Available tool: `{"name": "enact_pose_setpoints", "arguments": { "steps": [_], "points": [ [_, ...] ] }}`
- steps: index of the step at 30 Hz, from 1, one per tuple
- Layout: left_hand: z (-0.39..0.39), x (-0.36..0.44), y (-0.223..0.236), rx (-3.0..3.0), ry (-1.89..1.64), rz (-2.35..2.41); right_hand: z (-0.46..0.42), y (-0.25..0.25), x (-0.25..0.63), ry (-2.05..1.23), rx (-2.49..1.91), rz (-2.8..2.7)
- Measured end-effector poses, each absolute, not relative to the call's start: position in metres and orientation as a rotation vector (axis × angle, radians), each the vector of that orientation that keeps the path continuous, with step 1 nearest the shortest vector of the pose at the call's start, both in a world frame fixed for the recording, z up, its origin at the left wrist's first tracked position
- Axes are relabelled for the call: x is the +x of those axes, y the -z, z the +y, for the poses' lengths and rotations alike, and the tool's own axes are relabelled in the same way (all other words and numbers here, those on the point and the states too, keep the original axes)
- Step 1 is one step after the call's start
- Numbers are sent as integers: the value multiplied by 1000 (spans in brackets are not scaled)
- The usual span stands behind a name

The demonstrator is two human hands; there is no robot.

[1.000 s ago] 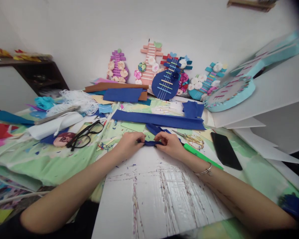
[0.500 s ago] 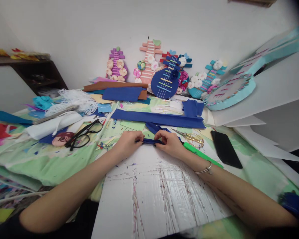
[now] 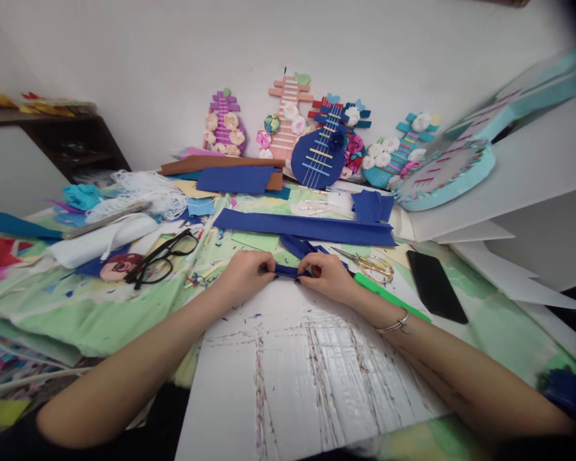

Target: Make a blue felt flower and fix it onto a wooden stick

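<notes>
1. Blue strip [image 3: 286, 271] spanned the gap between left hand [image 3: 248, 272] and right hand [image 3: 327, 275], each pinching it by the fingertips.
2. Folding or smoothing it seemed the step in hand.
3. The next move appeared to call for even pressure from both hands; gold scissors [image 3: 363, 262] lay just beyond the right hand.

White board [image 3: 225, 397]: near-left corner is running off-picture
Blue strip [image 3: 287, 271], board's far edge: fingers [image 3: 267, 261] are hiding its ends
Blue object [image 3: 564, 390], right of board: is blurring

The strip [image 3: 287, 271] is deep blue, the board [image 3: 290, 378] white with seemingly brownish streaks.
</notes>
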State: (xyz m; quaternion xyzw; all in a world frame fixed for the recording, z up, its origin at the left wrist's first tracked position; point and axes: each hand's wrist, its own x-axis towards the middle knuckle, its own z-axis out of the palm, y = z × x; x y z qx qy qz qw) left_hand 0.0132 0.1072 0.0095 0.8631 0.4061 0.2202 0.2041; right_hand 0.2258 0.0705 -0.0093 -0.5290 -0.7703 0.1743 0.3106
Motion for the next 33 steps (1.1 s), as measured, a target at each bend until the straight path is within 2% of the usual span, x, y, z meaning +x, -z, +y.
{"name": "enact_pose_setpoints", "arguments": {
  "steps": [19,33],
  "points": [
    [109,12,-11,2483,-550,1186,73,9,228,-556,-1375,-2025],
    [107,11,-13,2463,-545,1185,71,5,226,-454,-1409,-2062]
  ]
}}
